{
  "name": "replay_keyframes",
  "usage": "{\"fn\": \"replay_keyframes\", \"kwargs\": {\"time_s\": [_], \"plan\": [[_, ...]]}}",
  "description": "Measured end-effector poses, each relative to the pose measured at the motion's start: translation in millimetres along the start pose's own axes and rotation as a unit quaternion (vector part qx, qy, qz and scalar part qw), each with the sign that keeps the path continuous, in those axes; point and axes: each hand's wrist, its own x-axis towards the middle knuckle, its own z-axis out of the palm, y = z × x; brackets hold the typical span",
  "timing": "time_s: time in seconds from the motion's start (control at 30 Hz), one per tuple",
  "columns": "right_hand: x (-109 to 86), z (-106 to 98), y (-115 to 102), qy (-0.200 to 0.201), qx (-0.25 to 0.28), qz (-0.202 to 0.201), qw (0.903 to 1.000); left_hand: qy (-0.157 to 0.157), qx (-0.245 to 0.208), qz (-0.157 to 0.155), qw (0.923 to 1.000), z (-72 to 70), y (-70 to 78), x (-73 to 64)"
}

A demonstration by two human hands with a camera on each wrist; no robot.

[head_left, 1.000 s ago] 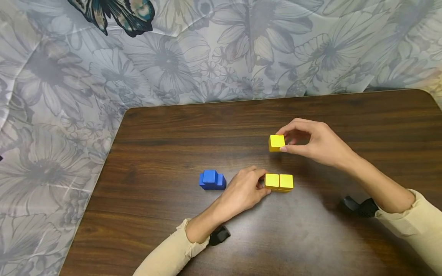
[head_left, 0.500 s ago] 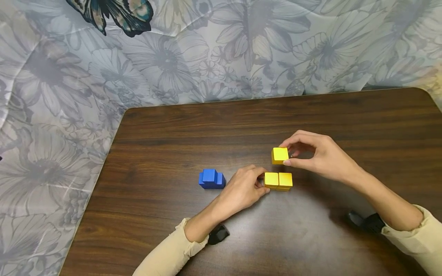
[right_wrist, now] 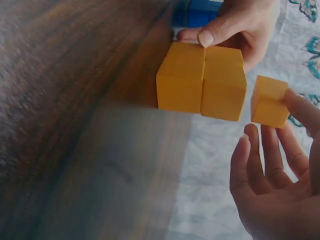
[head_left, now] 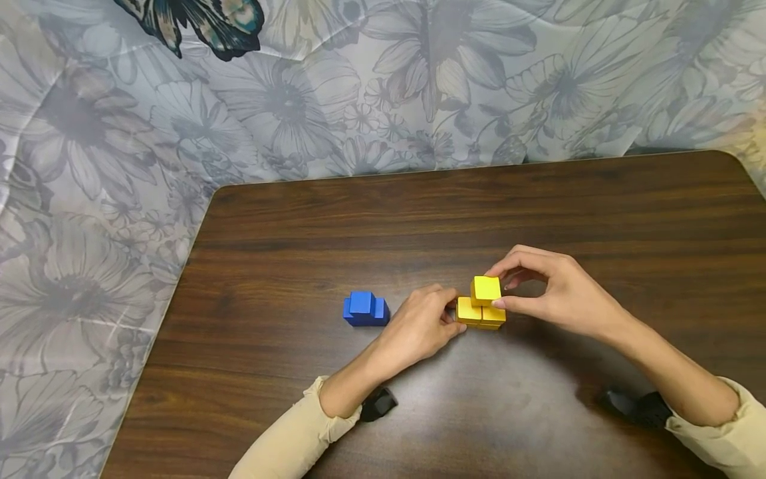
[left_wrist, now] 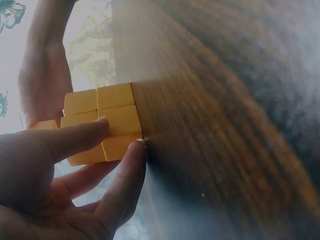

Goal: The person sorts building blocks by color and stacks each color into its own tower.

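A yellow block stack (head_left: 469,310), two cubes wide and two high, stands on the dark wooden table (head_left: 287,253). My left hand (head_left: 419,322) holds its left end, thumb and fingers on the lower cubes in the left wrist view. Just over the stack, my right hand (head_left: 556,293) pinches a single yellow cube (head_left: 487,290) between thumb and fingers. The right wrist view shows a narrow gap between this cube (right_wrist: 269,102) and the stack's top. To the left of my left hand sit joined blue blocks (head_left: 362,309), with one cube raised in the middle.
Behind and left of the table hangs a floral cloth (head_left: 287,100) with a butterfly print. A black wrist device (head_left: 378,404) is strapped at the left cuff, another (head_left: 637,407) at the right. The table's back edge runs behind both hands.
My right hand has brought the yellow cube toward me, from behind the stack to over it. My left hand has stayed on the stack; the blue blocks have not moved.
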Motion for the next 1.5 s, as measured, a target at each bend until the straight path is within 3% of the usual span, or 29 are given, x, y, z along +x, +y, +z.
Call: {"fn": "replay_keyframes", "kwargs": {"time_s": [0.43,1.27,1.5], "plan": [[-7.3,5,1,-0.004,0.014,-0.009,0.9999,0.002,0.0,0.006,1.0,-0.6,0.4,-0.4],[-14.1,13,3,-0.008,-0.015,-0.021,0.9996,0.009,-0.01,0.014,0.9998,0.9,1.3,-4.3],[-14.9,12,3,-0.01,-0.012,-0.023,0.9996,0.009,0.019,0.0,0.9998,-0.3,2.5,-6.9]]}}
